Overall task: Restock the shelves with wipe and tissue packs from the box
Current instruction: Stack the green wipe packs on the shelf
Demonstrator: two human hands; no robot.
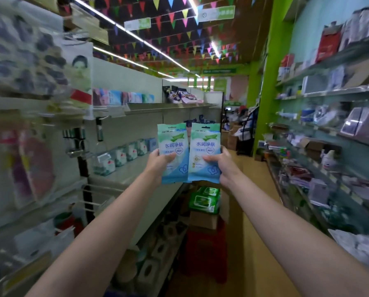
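Left hand (157, 159) and right hand (218, 162), fingers curled, each grip one upright wipe pack, left pack (173, 146) and right pack (205, 146), edges touching, above the box (203, 219).

white shelf (123, 175) carries a row of tissue packs (123, 155).

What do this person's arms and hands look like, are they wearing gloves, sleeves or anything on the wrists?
Both arms are bare along their whole visible length: no sleeves show. The left hand and right hand are bare too, with no gloves. No watch, bracelet or ring can be seen on either wrist or on the visible fingers.
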